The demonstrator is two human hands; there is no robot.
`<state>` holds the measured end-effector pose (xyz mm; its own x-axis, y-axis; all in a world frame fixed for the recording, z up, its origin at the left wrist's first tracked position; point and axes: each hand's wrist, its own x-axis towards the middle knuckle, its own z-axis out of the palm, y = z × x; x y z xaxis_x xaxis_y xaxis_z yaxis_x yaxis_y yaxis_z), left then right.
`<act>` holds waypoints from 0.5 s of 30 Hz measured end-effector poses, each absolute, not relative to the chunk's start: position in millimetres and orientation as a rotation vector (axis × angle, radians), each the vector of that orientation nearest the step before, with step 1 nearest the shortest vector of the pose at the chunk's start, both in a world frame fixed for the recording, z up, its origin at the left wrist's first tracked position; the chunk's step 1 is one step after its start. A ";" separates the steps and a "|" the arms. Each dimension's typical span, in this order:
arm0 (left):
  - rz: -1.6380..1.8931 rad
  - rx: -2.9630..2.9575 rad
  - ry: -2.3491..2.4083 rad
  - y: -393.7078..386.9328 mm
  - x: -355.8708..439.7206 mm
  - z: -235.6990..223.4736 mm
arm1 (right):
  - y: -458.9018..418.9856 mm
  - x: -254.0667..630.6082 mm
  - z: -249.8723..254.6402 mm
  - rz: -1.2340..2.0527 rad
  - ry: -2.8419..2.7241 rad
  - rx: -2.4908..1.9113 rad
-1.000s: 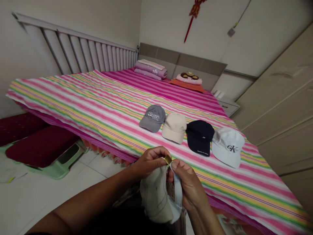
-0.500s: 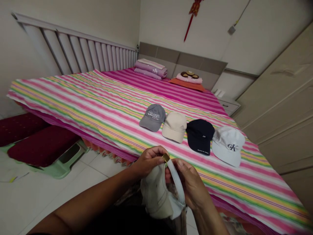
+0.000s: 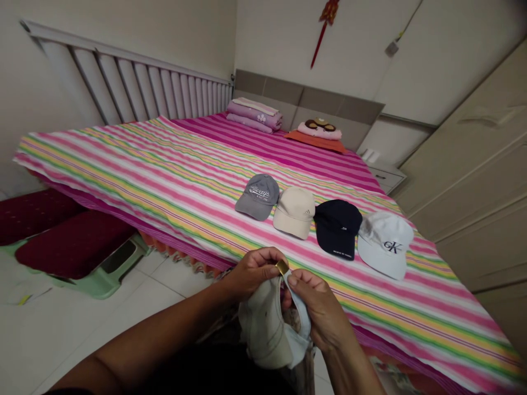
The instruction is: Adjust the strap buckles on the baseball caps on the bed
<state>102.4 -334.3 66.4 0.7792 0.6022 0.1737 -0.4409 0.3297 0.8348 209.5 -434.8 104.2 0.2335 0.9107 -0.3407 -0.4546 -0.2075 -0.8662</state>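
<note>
Left hand [image 3: 252, 272]: closed in a pinch on a brass buckle [image 3: 282, 267], fingers curled over the buckle's left end. Right hand [image 3: 321, 308]: thumb and fingers pressed together on the strap [image 3: 303, 312], just below the buckle. Strap: narrow, pale fabric band, arched from the buckle down to the rear opening of the cap [image 3: 263, 329]. Cap: off-white, soft, with small dark marks on the crown; crown to the left, brim out of clear view, held in the air by both hands, just off the near edge of the bed [image 3: 123, 164], above the floor. Farther out, on the striped bedspread: four caps side by side in a row, a gray cap [image 3: 257, 197], a beige cap [image 3: 294, 213], a navy cap [image 3: 337, 229] and a white cap [image 3: 385, 245] with dark "CK" lettering. Beyond the row, near the headboard [image 3: 304, 93]: folded bedding [image 3: 254, 116].
</note>
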 end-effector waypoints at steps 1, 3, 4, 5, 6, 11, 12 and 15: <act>0.679 1.025 0.175 -334.5 102.5 66.0 | -434.7 209.8 103.4 1.352 -0.513 -1.198; 0.675 1.039 0.157 -334.8 102.6 66.1 | -434.6 210.4 102.0 1.358 -0.516 -1.175; 0.679 1.055 0.146 -334.9 102.6 66.6 | -434.6 210.5 101.5 1.362 -0.520 -1.164; 0.681 1.073 0.133 -334.8 102.5 67.2 | -434.5 210.4 101.2 1.366 -0.526 -1.155; 0.678 1.090 0.120 -334.7 102.3 67.9 | -434.4 210.2 101.0 1.369 -0.534 -1.150; 0.648 1.149 0.080 -332.8 100.6 68.7 | -434.2 210.2 101.2 1.347 -0.565 -1.197; 0.648 1.151 0.079 -332.2 100.4 68.2 | -434.6 211.1 101.4 1.344 -0.574 -1.195; 0.660 1.137 0.078 -331.0 100.4 66.8 | -436.1 215.1 101.7 1.352 -0.659 -1.194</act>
<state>100.4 -331.0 66.8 0.8095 0.5233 0.2661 -0.4463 0.2541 0.8580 215.1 -436.1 101.7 0.1767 0.9478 -0.2654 -0.3747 -0.1845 -0.9086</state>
